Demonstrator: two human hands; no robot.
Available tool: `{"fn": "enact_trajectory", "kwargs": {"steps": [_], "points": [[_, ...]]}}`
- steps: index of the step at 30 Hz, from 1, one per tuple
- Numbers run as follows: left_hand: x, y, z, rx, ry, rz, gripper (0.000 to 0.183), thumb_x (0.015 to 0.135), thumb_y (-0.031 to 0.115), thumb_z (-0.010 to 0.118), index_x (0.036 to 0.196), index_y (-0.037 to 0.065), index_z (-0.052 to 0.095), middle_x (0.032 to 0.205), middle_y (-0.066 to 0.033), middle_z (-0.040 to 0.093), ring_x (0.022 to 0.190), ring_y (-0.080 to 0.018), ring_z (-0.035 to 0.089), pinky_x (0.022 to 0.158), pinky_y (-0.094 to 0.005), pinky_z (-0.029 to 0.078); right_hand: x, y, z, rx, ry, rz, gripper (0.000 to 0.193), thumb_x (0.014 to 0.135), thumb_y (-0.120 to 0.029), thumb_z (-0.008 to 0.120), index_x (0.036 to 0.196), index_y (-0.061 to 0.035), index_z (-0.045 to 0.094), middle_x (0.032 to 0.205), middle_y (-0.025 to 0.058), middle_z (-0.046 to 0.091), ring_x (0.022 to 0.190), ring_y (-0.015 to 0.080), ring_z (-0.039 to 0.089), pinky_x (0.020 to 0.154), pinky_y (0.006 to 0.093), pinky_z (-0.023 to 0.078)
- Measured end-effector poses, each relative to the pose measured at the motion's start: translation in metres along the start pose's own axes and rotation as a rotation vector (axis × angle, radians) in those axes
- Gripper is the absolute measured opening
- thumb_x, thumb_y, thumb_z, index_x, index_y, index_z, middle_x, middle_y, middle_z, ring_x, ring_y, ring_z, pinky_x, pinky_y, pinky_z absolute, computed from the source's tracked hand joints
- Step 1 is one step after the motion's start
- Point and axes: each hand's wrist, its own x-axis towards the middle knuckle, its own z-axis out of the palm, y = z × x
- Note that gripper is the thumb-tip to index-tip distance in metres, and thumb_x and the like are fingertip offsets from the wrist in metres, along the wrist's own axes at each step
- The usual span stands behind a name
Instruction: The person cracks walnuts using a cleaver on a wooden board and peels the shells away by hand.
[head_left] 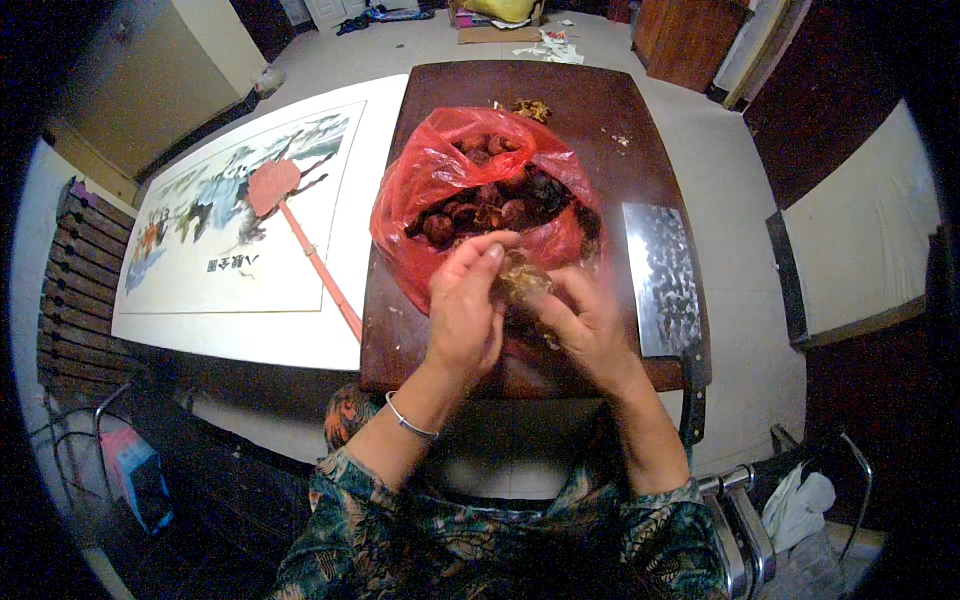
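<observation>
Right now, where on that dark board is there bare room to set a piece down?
Bare wood shows on the dark board in a strip between the red bag and its left edge, and at the far right corner. The middle is crowded: left hand and right hand share a brown piece; the cleaver fills the right edge.

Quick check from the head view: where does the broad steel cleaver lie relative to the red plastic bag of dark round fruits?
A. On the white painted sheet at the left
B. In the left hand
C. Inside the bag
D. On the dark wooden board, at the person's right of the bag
D: the broad steel cleaver lies flat on the dark wooden board, at the right of the red plastic bag, while both hands work a small brownish piece.
</observation>
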Motion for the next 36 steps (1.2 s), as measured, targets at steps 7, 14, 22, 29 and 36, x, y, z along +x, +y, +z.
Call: {"fn": "enact_trajectory", "kwargs": {"steps": [7, 14, 22, 29, 36], "points": [[0.003, 0.012, -0.004, 0.830, 0.064, 0.597, 0.018, 0.091, 0.009, 0.049, 0.101, -0.001, 0.058, 0.092, -0.0109, 0.060, 0.084, -0.0206, 0.058, 0.079, -0.0284, 0.045, 0.004, 0.008, 0.002, -0.177, 0.250, -0.133, 0.021, 0.083, -0.014, 0.063, 0.098, 0.0000, 0.059, 0.083, 0.0141, 0.062, 0.074, 0.0243, 0.062, 0.066, 0.0339, 0.048], [-0.002, 0.006, -0.003, 0.581, -0.160, 0.252, 0.022, 0.088, 0.012, 0.055, 0.108, 0.002, 0.059, 0.100, -0.0057, 0.061, 0.092, -0.0113, 0.056, 0.082, -0.0244, 0.046, 0.005, 0.004, 0.001, -0.436, 0.263, -0.354, 0.038, 0.081, -0.011, 0.065, 0.115, 0.0004, 0.052, 0.080, 0.0150, 0.061, 0.067, 0.0264, 0.061, 0.061, 0.0343, 0.048], [0.004, 0.002, -0.015, 0.637, -0.257, 0.316, 0.019, 0.087, 0.009, 0.056, 0.102, -0.001, 0.060, 0.094, -0.0057, 0.060, 0.085, -0.0134, 0.058, 0.075, -0.0238, 0.046, 0.003, -0.001, -0.007, -0.224, 0.077, -0.100, 0.046, 0.078, -0.013, 0.069, 0.119, -0.0001, 0.049, 0.065, 0.0086, 0.052, 0.055, 0.0174, 0.052, 0.051, 0.0309, 0.045], [-0.003, 0.009, -0.005, 0.582, -0.143, 0.125, 0.022, 0.080, 0.011, 0.066, 0.097, 0.001, 0.058, 0.092, -0.0021, 0.060, 0.081, -0.0091, 0.056, 0.073, -0.0235, 0.046, 0.000, -0.002, -0.004, -0.450, 0.092, -0.230, 0.047, 0.075, -0.010, 0.067, 0.116, 0.0016, 0.047, 0.066, 0.0124, 0.056, 0.057, 0.0233, 0.058, 0.052, 0.0354, 0.047], [-0.001, 0.014, -0.008, 0.547, -0.150, -0.038, 0.023, 0.075, 0.005, 0.069, 0.096, 0.002, 0.060, 0.090, -0.0039, 0.063, 0.081, -0.0096, 0.058, 0.072, -0.0234, 0.048, -0.002, 0.004, -0.003, -0.372, 0.065, -0.289, 0.049, 0.075, -0.009, 0.065, 0.118, 0.0040, 0.045, 0.069, 0.0155, 0.058, 0.060, 0.0286, 0.060, 0.056, 0.0384, 0.049]]}}
